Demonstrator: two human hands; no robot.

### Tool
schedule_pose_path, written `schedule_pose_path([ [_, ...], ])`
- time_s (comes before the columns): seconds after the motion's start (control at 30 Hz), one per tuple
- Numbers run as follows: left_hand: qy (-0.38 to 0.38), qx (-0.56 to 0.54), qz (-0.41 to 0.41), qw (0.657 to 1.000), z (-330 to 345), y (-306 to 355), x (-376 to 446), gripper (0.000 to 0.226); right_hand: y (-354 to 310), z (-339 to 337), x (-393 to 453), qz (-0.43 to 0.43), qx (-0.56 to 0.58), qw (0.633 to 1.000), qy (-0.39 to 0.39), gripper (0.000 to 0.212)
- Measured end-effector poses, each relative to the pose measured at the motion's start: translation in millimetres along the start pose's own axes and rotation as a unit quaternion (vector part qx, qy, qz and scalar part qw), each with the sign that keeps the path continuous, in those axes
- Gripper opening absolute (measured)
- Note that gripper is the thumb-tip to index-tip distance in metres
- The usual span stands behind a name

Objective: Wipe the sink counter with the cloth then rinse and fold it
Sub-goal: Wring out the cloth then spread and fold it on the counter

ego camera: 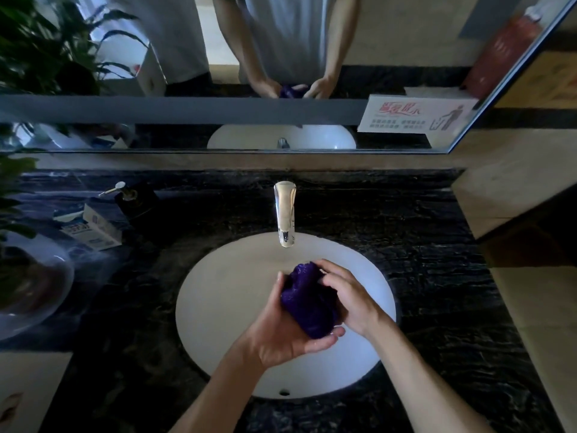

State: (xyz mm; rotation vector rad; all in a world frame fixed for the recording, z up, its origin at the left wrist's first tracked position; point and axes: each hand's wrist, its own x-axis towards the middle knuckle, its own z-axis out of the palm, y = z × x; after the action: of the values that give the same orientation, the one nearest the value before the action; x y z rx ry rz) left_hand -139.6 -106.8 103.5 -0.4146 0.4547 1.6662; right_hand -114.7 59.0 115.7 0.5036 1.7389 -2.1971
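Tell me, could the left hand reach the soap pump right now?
Probably not yet. The left hand grips the purple cloth over the sink. The soap pump stands unblocked on the counter, far left.

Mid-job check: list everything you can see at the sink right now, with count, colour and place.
cloth: one, purple, bunched between both hands over the basin
basin: one, white, set in the counter
counter: one, black marbled, around the basin
tap: one, chrome, behind the basin
soap bottle: one, dark with pale pump, back left
carton: one, white and blue, beside the soap bottle
plant: one, green, far left
mirror: one, above the counter
sign: one, white with red lettering, on the mirror
left hand: grips the cloth
right hand: grips the cloth
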Motion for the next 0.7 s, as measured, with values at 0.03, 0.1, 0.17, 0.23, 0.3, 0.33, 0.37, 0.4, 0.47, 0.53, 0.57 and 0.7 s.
schedule_pose_path([
  [0.03, -0.002, -0.007, 0.013, 1.0, 3.0, 2.0, 2.8, 0.097, -4.8, -2.2, 0.5, -0.003, -0.027, 1.0, -0.009, 0.031],
  [0.1, 0.01, -0.005, 0.038, 0.999, 3.9, 4.0, 7.6, 0.095, -13.5, -2.8, 0.2, -0.005, -0.091, 0.996, -0.022, 0.029],
  [0.17, 0.018, 0.002, 0.041, 0.999, 2.5, 3.3, 12.8, 0.091, -18.5, -0.5, 3.0, 0.001, -0.148, 0.988, -0.039, 0.048],
  [0.23, 0.014, 0.027, 0.041, 0.999, 2.6, 0.6, 15.1, 0.082, -18.7, 1.9, 8.3, 0.001, -0.196, 0.979, -0.048, 0.058],
  [0.3, -0.003, 0.057, 0.04, 0.998, 2.3, -0.8, 15.9, 0.079, -17.6, 2.9, 12.4, -0.006, -0.207, 0.977, -0.055, 0.04],
  [0.33, -0.019, 0.086, 0.042, 0.995, 1.3, -0.7, 15.6, 0.081, -15.9, 1.8, 14.1, -0.006, -0.202, 0.978, -0.057, 0.036],
  [0.37, -0.034, 0.124, 0.045, 0.991, -0.9, 0.5, 16.0, 0.084, -14.4, 0.0, 15.8, -0.006, -0.199, 0.978, -0.058, 0.037],
  [0.4, -0.046, 0.158, 0.043, 0.985, -1.8, 2.5, 16.7, 0.084, -13.5, -1.9, 17.5, -0.006, -0.196, 0.979, -0.055, 0.038],
  [0.47, -0.032, 0.209, 0.025, 0.977, -2.6, 8.0, 19.5, 0.075, -12.9, -4.8, 21.6, -0.003, -0.193, 0.98, -0.05, 0.038],
  [0.53, -0.005, 0.243, 0.005, 0.97, -1.2, 13.7, 23.1, 0.06, -10.3, -5.9, 28.9, 0.013, -0.206, 0.978, -0.04, 0.03],
  [0.57, 0.013, 0.258, 0.0, 0.966, -1.4, 15.6, 26.3, 0.051, -8.4, -5.5, 33.2, 0.021, -0.223, 0.974, -0.033, 0.027],
  [0.7, 0.157, 0.365, 0.001, 0.918, -5.8, 18.1, 41.6, 0.025, 7.6, 0.9, 50.5, 0.063, -0.299, 0.952, 0.023, 0.026],
])
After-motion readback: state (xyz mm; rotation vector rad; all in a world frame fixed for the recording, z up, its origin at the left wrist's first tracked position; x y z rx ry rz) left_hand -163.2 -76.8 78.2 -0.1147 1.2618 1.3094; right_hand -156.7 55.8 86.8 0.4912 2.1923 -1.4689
